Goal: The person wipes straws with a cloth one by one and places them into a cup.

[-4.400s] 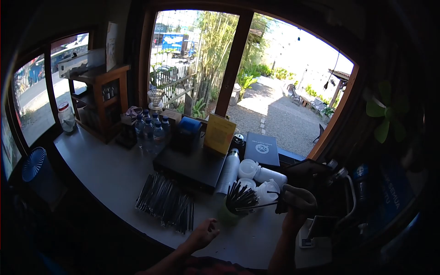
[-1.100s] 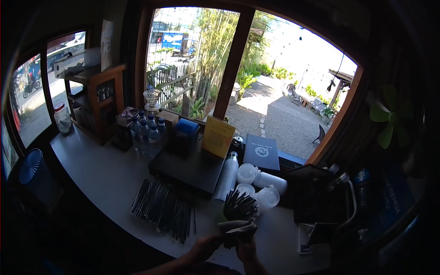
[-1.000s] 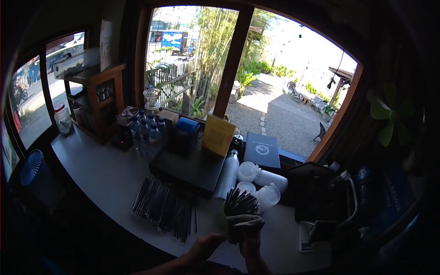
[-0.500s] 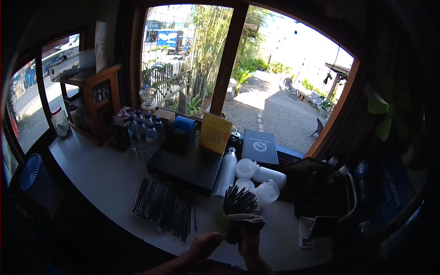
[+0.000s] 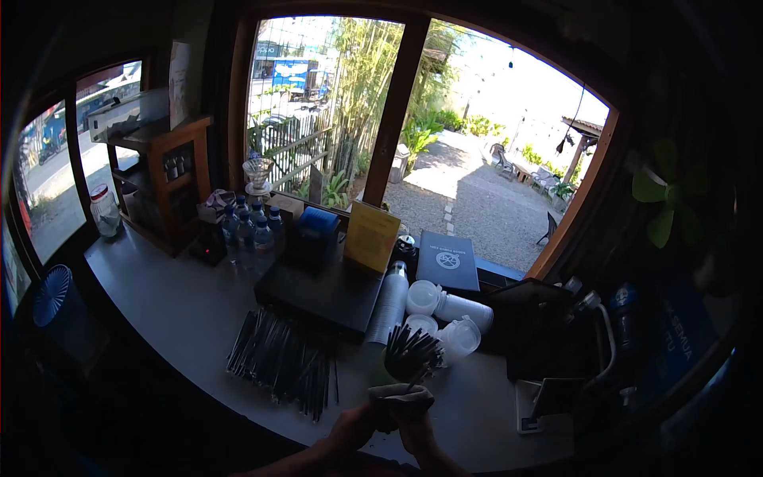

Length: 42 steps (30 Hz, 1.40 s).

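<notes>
Close to the counter's front edge, both my hands are closed on a dark grey, folded cloth. My left hand grips its left side, and my right hand has the right side from below. Shade hides most of my fingers. Just beyond the cloth stands a greenish holder, partly covered, packed with black straws. To the left, a wide pile of black wrapped straws lies spread on the counter.
Behind are a black box, a yellow sign, stacked plastic cups, white tubs and a dark blue menu. Water bottles stand at the back left. A small white device sits at right.
My left hand has moved up from beside the cloth to grip its left side. The cloth and my right hand have shifted slightly left and down.
</notes>
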Each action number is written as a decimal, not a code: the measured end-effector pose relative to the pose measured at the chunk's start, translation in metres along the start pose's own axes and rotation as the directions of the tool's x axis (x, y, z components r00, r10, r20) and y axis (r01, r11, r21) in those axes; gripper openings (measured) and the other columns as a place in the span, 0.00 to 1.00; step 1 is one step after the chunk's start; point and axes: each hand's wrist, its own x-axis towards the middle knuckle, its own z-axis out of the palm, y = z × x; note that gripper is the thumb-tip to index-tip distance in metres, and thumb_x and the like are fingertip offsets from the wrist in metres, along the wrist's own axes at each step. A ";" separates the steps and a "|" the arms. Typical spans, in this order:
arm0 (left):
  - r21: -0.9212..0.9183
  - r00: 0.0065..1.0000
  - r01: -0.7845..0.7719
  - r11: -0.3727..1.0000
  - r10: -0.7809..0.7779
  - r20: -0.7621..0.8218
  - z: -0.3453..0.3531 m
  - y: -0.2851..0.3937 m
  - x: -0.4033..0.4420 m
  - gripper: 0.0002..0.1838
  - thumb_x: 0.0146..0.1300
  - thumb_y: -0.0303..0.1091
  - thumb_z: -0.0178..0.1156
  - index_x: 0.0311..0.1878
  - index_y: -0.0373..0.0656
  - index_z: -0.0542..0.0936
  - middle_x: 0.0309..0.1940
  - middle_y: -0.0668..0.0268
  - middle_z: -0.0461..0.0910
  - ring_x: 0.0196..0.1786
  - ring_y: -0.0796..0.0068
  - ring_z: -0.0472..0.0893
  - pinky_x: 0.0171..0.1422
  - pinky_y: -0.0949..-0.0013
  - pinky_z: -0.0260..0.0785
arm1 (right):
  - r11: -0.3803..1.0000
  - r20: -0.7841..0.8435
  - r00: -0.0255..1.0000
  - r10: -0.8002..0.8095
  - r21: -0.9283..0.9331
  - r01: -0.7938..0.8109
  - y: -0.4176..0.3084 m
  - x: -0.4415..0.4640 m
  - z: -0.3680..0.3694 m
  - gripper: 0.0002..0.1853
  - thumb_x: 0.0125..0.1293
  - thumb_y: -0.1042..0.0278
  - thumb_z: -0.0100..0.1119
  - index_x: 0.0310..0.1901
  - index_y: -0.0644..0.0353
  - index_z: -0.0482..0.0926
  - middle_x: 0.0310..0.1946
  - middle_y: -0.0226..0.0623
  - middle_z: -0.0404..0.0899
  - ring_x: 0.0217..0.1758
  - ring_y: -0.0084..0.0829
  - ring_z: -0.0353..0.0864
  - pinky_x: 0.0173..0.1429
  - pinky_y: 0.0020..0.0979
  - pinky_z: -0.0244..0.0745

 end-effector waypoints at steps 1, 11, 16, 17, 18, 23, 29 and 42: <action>-0.094 0.997 0.070 0.993 -0.067 0.038 -0.003 0.007 0.002 0.11 0.66 0.30 0.63 0.50 0.39 0.78 0.35 0.55 0.84 0.38 0.58 0.87 0.43 0.63 0.78 | 1.000 0.047 0.999 0.020 0.005 -0.021 -0.008 -0.003 0.007 0.14 0.67 0.68 0.65 0.51 0.62 0.79 0.40 0.32 0.83 0.39 0.21 0.79 0.41 0.25 0.74; 0.291 0.960 -0.187 0.938 0.237 -0.149 -0.038 0.043 0.020 0.15 0.62 0.30 0.66 0.53 0.43 0.79 0.40 0.59 0.78 0.48 0.62 0.80 0.53 0.63 0.73 | 0.938 0.297 0.899 0.320 -0.232 -0.257 -0.029 0.012 0.001 0.12 0.69 0.64 0.62 0.48 0.62 0.81 0.38 0.29 0.82 0.38 0.17 0.77 0.42 0.20 0.72; 0.247 0.964 -0.255 0.935 0.266 -0.012 -0.042 0.033 0.030 0.10 0.61 0.27 0.67 0.46 0.41 0.83 0.42 0.61 0.79 0.51 0.64 0.80 0.54 0.64 0.73 | 0.928 0.375 0.870 0.320 -0.311 -0.207 -0.032 0.000 0.019 0.12 0.69 0.64 0.61 0.47 0.64 0.81 0.40 0.31 0.81 0.41 0.18 0.79 0.45 0.20 0.73; 0.216 0.962 -0.266 0.940 0.274 -0.011 -0.045 0.031 0.032 0.08 0.61 0.26 0.67 0.44 0.41 0.84 0.42 0.62 0.80 0.50 0.64 0.80 0.53 0.64 0.73 | 0.931 0.397 0.868 0.297 -0.324 -0.170 -0.035 0.002 0.020 0.12 0.69 0.65 0.61 0.47 0.64 0.81 0.40 0.31 0.82 0.42 0.19 0.80 0.46 0.20 0.74; 0.091 0.982 -0.126 0.988 0.138 -0.132 -0.047 0.040 0.033 0.06 0.60 0.24 0.68 0.40 0.40 0.85 0.42 0.61 0.80 0.45 0.66 0.81 0.51 0.66 0.73 | 0.934 0.440 0.833 0.335 -0.273 -0.231 -0.036 0.008 0.018 0.11 0.69 0.67 0.60 0.48 0.64 0.80 0.42 0.33 0.82 0.44 0.20 0.81 0.48 0.21 0.76; -0.026 0.881 -0.164 0.986 0.134 -0.454 -0.062 0.047 0.038 0.07 0.67 0.31 0.63 0.39 0.35 0.83 0.36 0.65 0.77 0.41 0.78 0.79 0.46 0.73 0.70 | 0.893 0.436 0.785 0.440 -0.126 -0.432 -0.002 0.015 -0.022 0.19 0.67 0.62 0.64 0.54 0.64 0.77 0.42 0.34 0.82 0.41 0.22 0.81 0.42 0.24 0.77; -0.199 0.875 -0.074 0.977 -0.032 -0.483 -0.066 0.028 0.031 0.06 0.66 0.29 0.62 0.39 0.37 0.82 0.38 0.67 0.79 0.40 0.80 0.78 0.48 0.74 0.69 | 0.946 0.493 0.828 0.268 -0.299 -0.128 -0.026 0.032 -0.059 0.18 0.66 0.63 0.65 0.52 0.65 0.77 0.40 0.34 0.81 0.37 0.23 0.79 0.38 0.24 0.74; 0.124 0.769 0.245 0.962 -0.271 0.579 -0.046 0.015 0.018 0.12 0.72 0.35 0.58 0.49 0.34 0.80 0.38 0.63 0.85 0.45 0.73 0.84 0.56 0.68 0.74 | 0.905 -0.210 0.888 -0.408 0.031 0.424 -0.038 0.040 -0.057 0.19 0.71 0.53 0.58 0.53 0.60 0.77 0.41 0.36 0.80 0.39 0.23 0.80 0.41 0.27 0.76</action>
